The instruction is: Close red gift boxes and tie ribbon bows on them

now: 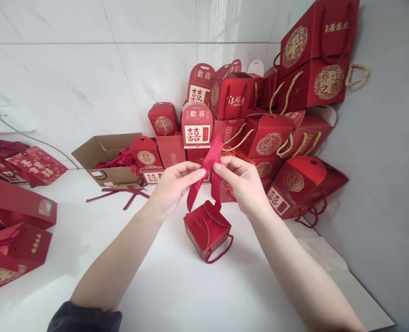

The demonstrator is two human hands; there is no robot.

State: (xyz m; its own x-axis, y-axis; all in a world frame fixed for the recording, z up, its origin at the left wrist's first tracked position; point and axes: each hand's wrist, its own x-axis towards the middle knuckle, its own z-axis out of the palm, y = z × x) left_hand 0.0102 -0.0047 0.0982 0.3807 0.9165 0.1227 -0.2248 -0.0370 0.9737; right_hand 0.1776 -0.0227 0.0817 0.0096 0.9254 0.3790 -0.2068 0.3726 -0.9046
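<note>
Both my hands are raised above a small red gift box on the white table, pinching one crimson ribbon. My left hand grips it between thumb and fingers. My right hand pinches it close by, and the ribbon's top sticks up between the hands. One tail hangs free on the left; the other runs down on the right to the top of the box. The box's curved flaps are folded closed, and a dark red cord handle droops at its right side.
Stacked red gift boxes with gold rope handles fill the back right against the wall. An open cardboard box holds crimson ribbon, with loose dark red strips before it. More red boxes stand at the left edge.
</note>
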